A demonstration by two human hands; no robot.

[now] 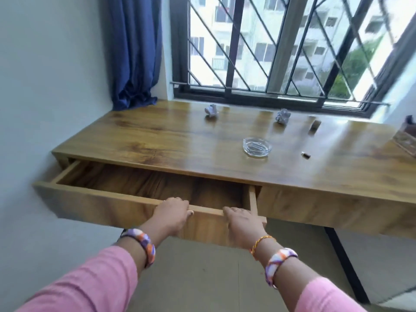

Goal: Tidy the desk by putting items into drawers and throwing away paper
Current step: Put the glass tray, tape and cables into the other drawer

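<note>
A wooden desk [157, 134] runs under the window. Its left drawer [94, 199] stands pulled out, and I see nothing inside it. My left hand [173, 212] and my right hand [243, 221] both grip the top edge of the drawer front, fingers curled over it. On the desktop lie two crumpled paper balls [211, 111] [282, 116], a clear glass dish [256, 147], a small dark cylinder [306, 155] and a small brown block [314, 126].
A wall is close on the left, with a blue curtain [135, 52] hanging onto the desk's back corner. A barred window [281, 46] lies behind the desk. At the right edge sits a partly seen brown holder [405, 136]. A black desk leg [346, 266] stands below right.
</note>
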